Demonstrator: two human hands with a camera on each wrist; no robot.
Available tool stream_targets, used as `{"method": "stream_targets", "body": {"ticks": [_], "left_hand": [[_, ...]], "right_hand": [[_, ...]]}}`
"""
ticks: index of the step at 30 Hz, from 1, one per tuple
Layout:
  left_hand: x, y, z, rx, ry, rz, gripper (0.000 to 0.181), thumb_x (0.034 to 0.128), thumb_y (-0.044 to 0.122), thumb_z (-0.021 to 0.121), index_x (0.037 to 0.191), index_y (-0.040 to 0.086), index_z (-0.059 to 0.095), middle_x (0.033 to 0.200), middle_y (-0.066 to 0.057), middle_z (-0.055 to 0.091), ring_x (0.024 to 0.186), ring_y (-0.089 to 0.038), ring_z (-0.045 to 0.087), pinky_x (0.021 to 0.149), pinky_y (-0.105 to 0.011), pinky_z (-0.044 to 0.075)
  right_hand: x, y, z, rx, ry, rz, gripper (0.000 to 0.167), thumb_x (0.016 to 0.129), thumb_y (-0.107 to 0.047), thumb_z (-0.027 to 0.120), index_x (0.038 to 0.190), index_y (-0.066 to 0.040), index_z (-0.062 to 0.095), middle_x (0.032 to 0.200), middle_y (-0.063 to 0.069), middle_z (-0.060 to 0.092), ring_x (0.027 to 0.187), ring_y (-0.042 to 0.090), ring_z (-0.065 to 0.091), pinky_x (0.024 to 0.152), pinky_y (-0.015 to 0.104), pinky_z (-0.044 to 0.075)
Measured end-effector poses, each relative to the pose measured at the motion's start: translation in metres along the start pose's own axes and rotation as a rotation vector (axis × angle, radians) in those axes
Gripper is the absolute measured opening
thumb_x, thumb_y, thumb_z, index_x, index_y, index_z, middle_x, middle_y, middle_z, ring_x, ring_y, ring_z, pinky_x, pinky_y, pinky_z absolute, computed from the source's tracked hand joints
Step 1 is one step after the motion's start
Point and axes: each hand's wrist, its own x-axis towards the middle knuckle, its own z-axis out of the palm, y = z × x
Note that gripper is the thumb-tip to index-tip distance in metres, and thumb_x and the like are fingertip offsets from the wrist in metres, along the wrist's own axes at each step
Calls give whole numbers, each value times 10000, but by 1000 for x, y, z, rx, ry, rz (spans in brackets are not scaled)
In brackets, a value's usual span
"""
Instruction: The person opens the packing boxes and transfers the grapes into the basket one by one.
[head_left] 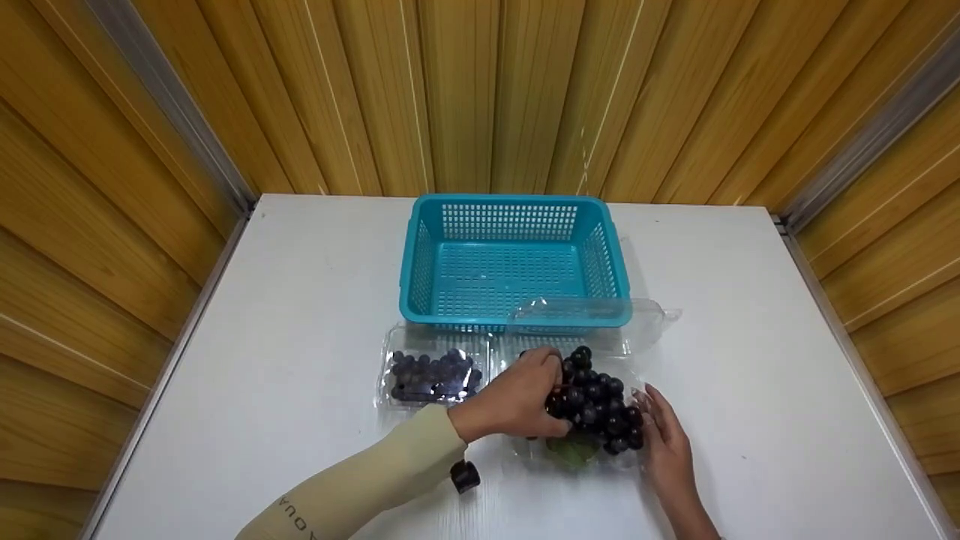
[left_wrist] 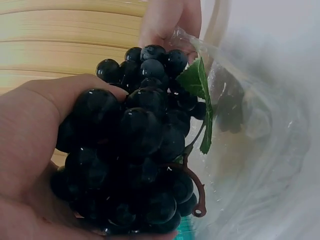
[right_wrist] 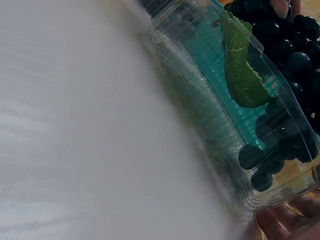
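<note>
My left hand [head_left: 521, 394] grips a bunch of dark grapes [head_left: 596, 405], with fingers and thumb curled round one side of it. The bunch is over an opened clear plastic clamshell box [head_left: 619, 461], and some grapes show through the box wall in the right wrist view. A green leaf [right_wrist: 242, 70] and a brown stem [left_wrist: 192, 180] stick out from the bunch. At the right end of the box, my right hand [head_left: 667, 446] holds its edge. The clear lid [head_left: 585, 311] stands folded back against the basket's front rim.
A turquoise perforated basket [head_left: 510, 259] stands behind the boxes. Left of the opened box lies another clear box of dark grapes [head_left: 435, 375]. A small black object [head_left: 465, 476] is by the left sleeve. Wood-patterned walls surround the white table [head_left: 300, 300].
</note>
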Motion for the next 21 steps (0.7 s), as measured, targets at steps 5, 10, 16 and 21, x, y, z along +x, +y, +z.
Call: {"method": "stream_targets", "body": {"ticks": [5,10,16,21], "left_hand": [[-1,0,-5,-26,0,-2,460,725,390,796,949,154,470,1047,55,453,937,-89,443,787,-205,463],[-2,0,-11,-53,14,11,457,726,381,795,942,145,468,1043,42,454,928,-94,443,768,-202,455],[-4,0,-16,-107,24,28,430,732,349,785,906,156,442,1085,40,452,918,-92,433,740,-193,434],[-5,2,-19,-125,38,33,422,733,350,776,899,165,435,1230,36,458,996,-96,459,805,-200,452]], "right_hand": [[0,-1,-1,-43,-12,30,488,1052,-143,345,1532,-165,259,1543,96,369,1291,-132,352,985,-7,268],[0,-1,-2,-39,-9,35,484,1054,-196,355,1529,-165,269,1552,100,356,1266,-163,341,983,-10,267],[-1,-1,-1,-26,8,14,480,1053,-203,360,1524,-149,284,1540,114,372,1187,-234,345,979,-5,276],[-2,1,0,-3,22,-27,472,1048,-140,358,1516,-119,298,1525,154,383,1160,-271,353,982,2,286]]}}
